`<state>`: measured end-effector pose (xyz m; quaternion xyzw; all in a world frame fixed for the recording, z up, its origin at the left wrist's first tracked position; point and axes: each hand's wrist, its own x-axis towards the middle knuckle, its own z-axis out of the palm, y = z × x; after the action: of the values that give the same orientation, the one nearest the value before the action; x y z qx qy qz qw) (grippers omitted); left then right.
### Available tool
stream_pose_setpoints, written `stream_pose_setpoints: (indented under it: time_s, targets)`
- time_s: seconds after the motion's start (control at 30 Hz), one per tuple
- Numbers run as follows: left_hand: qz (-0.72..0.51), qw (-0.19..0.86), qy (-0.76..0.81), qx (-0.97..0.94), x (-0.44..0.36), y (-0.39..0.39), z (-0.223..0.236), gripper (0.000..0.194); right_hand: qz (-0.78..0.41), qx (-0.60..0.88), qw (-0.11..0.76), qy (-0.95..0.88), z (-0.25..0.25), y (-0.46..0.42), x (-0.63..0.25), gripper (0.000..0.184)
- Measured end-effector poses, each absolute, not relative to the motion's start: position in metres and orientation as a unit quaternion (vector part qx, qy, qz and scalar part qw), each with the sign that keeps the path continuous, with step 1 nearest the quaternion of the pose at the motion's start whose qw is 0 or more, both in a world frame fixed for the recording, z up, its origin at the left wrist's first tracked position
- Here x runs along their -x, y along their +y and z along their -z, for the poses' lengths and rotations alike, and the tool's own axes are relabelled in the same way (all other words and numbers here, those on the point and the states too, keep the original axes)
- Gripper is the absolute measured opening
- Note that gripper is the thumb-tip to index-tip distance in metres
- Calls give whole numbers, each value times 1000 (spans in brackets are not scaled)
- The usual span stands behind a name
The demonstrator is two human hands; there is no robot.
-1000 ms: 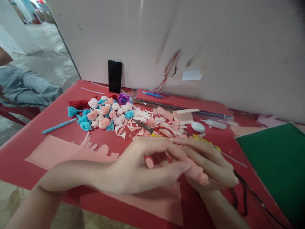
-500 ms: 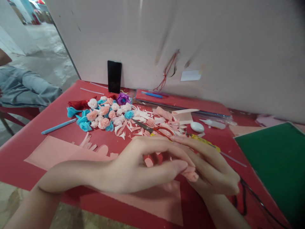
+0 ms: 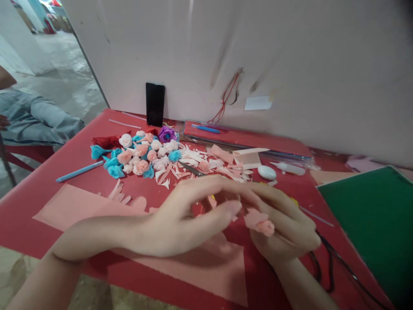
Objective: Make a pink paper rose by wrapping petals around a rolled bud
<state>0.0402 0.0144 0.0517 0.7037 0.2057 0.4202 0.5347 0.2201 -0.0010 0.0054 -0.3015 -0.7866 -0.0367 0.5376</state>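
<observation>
Both my hands meet low over a red table (image 3: 38, 189). My right hand (image 3: 287, 228) is closed around a small pink crepe-paper rose (image 3: 260, 223), whose rolled head sticks out between the fingers. My left hand (image 3: 190, 215) reaches across from the left, fingers curled, thumb and fingertips pinching at the rose's paper. Under my hands lies a pink paper sheet (image 3: 74, 204). Behind them sits a heap of finished paper roses (image 3: 142, 155) in pink, white and blue, with one purple one.
Pink paper scraps (image 3: 209, 165) and scissors (image 3: 193, 170) lie past my hands. A black phone (image 3: 155, 104) leans on the wall. A blue stick (image 3: 79, 171) lies left, a green sheet (image 3: 371, 215) right, a black cable (image 3: 325, 258) beside it. Another person's legs (image 3: 35, 120) show far left.
My hands lifted slightly and moved a little away from me. The rose turned in my fingers, and its rolled head now stands clear of my left thumb.
</observation>
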Motion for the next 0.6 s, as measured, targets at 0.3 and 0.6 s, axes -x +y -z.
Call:
stream_pose_setpoints:
  time_s: [0.3, 0.6]
  targets:
    - [-502, 264, 205, -797, -43, 31, -42, 10, -85, 369, 533, -757, -15, -2, -212, 22]
    - [-478, 385, 160, -773, -41, 42, -35, 11, -119, 395, 502, -760, -24, -4, -205, 22]
